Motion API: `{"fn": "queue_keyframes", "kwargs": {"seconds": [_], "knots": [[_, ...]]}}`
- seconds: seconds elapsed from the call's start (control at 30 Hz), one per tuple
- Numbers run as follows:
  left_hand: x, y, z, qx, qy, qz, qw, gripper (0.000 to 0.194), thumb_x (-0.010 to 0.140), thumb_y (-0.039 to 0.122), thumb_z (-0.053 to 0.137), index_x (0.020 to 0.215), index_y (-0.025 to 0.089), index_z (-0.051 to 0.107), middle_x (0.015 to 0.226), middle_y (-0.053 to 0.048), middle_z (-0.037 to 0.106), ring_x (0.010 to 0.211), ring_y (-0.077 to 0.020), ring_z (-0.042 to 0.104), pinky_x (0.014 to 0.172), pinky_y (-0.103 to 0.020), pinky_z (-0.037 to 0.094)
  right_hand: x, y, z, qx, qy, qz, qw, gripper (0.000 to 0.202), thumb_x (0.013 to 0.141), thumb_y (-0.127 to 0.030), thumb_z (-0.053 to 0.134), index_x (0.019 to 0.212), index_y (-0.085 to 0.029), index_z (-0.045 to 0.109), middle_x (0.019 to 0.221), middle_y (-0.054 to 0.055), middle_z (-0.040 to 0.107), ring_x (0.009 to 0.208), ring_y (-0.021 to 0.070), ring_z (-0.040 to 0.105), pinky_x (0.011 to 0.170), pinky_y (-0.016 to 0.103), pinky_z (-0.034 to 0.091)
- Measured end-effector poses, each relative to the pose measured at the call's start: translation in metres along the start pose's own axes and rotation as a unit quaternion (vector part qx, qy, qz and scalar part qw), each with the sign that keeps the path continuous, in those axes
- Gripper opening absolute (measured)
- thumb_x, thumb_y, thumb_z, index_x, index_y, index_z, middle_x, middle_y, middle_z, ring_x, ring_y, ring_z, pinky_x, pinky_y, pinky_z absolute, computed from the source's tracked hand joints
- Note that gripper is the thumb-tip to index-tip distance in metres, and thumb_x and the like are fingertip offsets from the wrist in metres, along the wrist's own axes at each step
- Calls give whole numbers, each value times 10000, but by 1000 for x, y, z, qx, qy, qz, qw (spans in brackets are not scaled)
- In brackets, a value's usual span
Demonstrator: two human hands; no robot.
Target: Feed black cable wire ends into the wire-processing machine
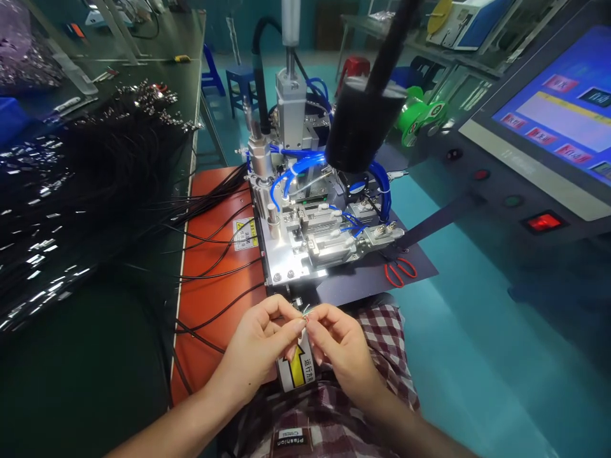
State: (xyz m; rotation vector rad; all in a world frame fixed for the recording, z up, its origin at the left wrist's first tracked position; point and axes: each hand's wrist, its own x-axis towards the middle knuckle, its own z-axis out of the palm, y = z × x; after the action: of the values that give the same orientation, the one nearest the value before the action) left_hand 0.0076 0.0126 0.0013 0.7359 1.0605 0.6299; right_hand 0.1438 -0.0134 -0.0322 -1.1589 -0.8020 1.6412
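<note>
My left hand (265, 337) and my right hand (344, 346) meet fingertip to fingertip at the machine's near edge. Between them, thin coloured wires (306, 311) stick up from the pinched fingers, one pale and one greenish. Both hands are closed on these wires; the rest of the strand is hidden by the fingers. Just below the hands is a white label with a yellow arrow (298, 367). Ahead stands the metal bench machine (329, 235), with blue air tubes (305, 164) looping over it.
Black cables (224, 275) run across the orange board (210, 343) from a large pile (105, 152) at the left. Red-handled scissors (401, 272) lie right of the machine. A black lamp head (365, 124) hangs above it; a control screen (563, 108) stands at the right.
</note>
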Motion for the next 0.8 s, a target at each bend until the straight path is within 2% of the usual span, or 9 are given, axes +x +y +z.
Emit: {"fn": "queue_keyframes", "kwargs": {"seconds": [0.13,0.23,0.3,0.47,0.57,0.7,0.8], "knots": [[1,-1,-2,-21,-16,10,1000,161,799,294,621,878,156,605,483,58,498,466,-61,439,494,-164,374,0,-1,-1,-9,-15,-15,1000,216,801,-362,619,728,-177,537,516,-71,442,428,60,359,424,198,287],[0,1,-2,-47,-23,-15,999,139,802,289,614,823,151,612,452,45,508,444,-66,450,479,-166,373,1,-2,-4,-14,-32,-18,999,201,811,-343,610,729,-173,539,514,-73,437,431,59,355,430,197,289],[-1,1,-1,-49,-19,-30,998,137,793,289,625,792,155,599,427,47,502,403,-52,400,426,-146,316,0,-3,-5,-22,-36,-20,999,199,816,-338,601,725,-173,537,514,-73,433,433,60,352,435,198,294],[-2,-5,0,-1,52,-50,997,223,768,387,645,777,177,571,373,94,383,350,-29,232,352,-133,177,-4,-2,3,-101,1,-38,994,196,822,-310,586,694,-171,535,550,-55,453,472,76,377,463,210,329],[-1,-6,0,19,77,-46,996,246,747,400,661,758,174,566,386,105,335,361,-26,216,351,-133,163,-5,0,3,-149,34,-54,987,194,821,-299,583,684,-166,549,607,-28,493,528,92,412,501,220,362],[-1,1,2,27,59,-76,995,213,752,360,653,753,161,577,407,112,285,376,-22,187,357,-133,146,2,-8,-12,-133,-23,-36,990,183,828,-314,572,718,-168,564,602,-23,513,532,101,446,512,226,386],[-3,7,4,35,45,-89,994,201,751,349,649,767,160,583,425,117,255,390,-23,153,358,-140,114,13,-22,-24,-112,-44,-47,992,157,833,-322,567,830,-172,610,657,-13,541,545,102,469,524,230,398]]}}
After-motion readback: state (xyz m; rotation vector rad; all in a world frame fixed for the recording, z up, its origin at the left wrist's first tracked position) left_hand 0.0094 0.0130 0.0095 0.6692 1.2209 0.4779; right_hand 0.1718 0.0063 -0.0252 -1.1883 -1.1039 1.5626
